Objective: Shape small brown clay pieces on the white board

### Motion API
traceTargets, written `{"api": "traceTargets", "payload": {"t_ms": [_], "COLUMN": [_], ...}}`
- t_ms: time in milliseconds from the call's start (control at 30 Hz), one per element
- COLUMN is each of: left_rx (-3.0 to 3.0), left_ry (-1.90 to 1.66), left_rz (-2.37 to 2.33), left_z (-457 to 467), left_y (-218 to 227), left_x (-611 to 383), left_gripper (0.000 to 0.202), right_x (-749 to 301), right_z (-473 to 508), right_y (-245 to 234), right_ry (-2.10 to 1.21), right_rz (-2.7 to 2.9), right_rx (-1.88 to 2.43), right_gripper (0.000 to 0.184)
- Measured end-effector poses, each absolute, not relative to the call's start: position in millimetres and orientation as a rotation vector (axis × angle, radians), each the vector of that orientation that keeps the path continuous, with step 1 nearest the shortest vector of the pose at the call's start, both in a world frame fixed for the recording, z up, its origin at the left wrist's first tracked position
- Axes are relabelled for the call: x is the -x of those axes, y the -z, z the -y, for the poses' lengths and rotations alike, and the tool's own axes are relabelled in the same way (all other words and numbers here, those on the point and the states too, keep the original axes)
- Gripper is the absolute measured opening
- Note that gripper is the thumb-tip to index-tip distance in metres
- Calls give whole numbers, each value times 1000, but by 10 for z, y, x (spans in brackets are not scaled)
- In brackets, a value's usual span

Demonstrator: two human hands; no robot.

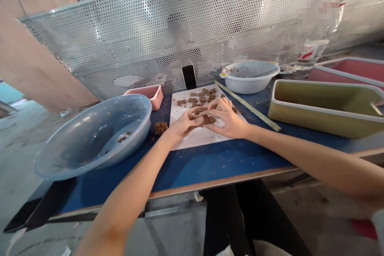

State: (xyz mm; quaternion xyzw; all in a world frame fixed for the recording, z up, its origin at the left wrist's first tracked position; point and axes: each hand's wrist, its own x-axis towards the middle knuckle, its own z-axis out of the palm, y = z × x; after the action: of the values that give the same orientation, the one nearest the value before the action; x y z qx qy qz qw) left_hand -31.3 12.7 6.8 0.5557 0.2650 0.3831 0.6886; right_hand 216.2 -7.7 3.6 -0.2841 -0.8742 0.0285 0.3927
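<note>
Over a white board (192,140), my left hand (187,123) and my right hand (223,118) meet. Between their fingers is a brown piece of clay (207,120), held by both hands and partly covered by them. Just beyond my fingertips, several small brown clay blocks (203,99) lie on the board's far half. A rough lump of clay (161,128) sits on the blue table, left of the board and near my left wrist.
A large blue basin (90,140) stands left, with a pink planter (157,98) behind it. Behind the board leans a phone (189,77). To the right are a pale stick (249,106), white basin (249,84), green planter (312,116) and plastic bottle (313,50). Perforated metal (135,40) rises behind.
</note>
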Motion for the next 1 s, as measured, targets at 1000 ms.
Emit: {"api": "traceTargets", "payload": {"t_ms": [1000], "left_rx": [-1256], "left_ry": [-852], "left_rz": [-601], "left_z": [-92], "left_y": [-67], "left_x": [308], "left_gripper": [76], "right_x": [-2916], "right_z": [20], "right_y": [-671], "right_ry": [59], "right_rz": [2318], "right_rx": [975], "right_gripper": [43]}}
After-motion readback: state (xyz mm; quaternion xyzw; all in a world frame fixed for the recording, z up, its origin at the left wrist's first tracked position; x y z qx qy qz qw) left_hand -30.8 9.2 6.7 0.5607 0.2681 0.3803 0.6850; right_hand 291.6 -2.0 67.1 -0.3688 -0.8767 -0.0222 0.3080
